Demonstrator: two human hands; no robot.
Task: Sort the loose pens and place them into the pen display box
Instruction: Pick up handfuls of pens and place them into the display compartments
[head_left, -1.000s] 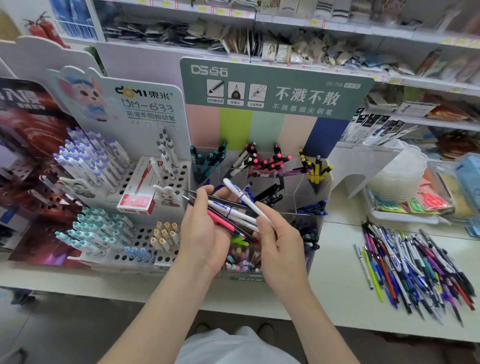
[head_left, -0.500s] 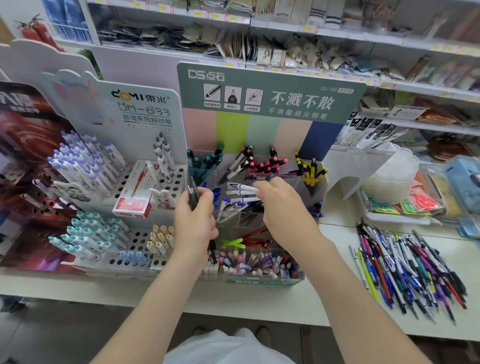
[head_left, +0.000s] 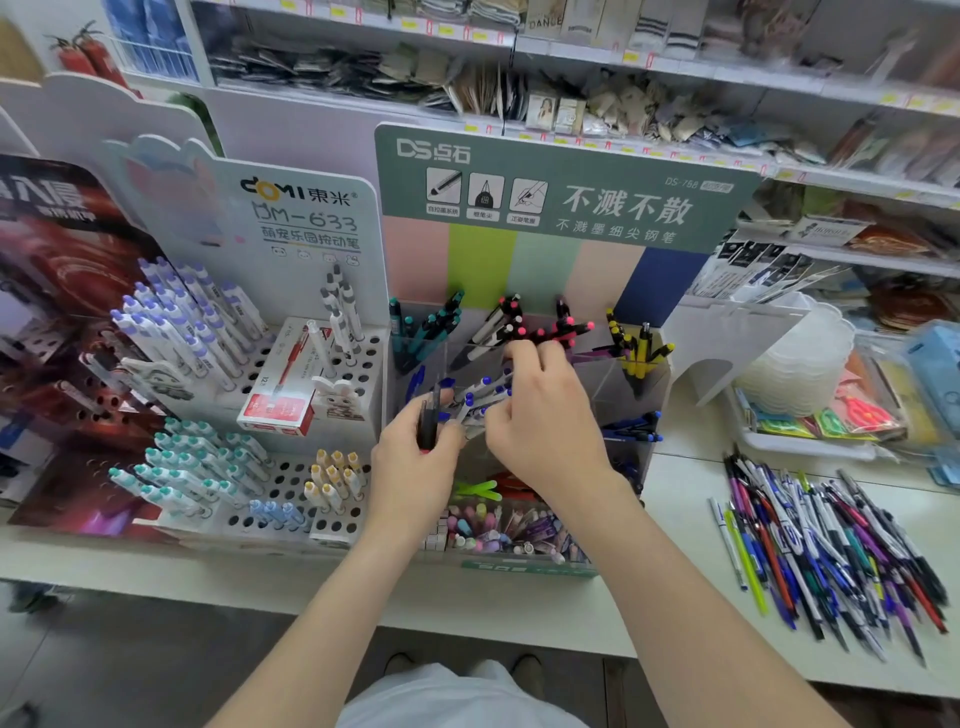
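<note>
Now, seat the blue-capped pens (head_left: 480, 392) squarely among matching colours in the pen display box (head_left: 608, 387). Right hand (head_left: 545, 415) fingers pinch them; left hand (head_left: 415, 457) fingers are clamped on dark pens (head_left: 428, 421).

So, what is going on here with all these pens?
A person is sorting pens into the pen display box. The left hand grips a few dark pens in front of it. The right hand reaches into a middle compartment, its fingers among the white pens with blue caps; whether it grips them or only pushes them is hidden. A big pile of loose pens lies on the counter at the right, not yet sorted.
</note>
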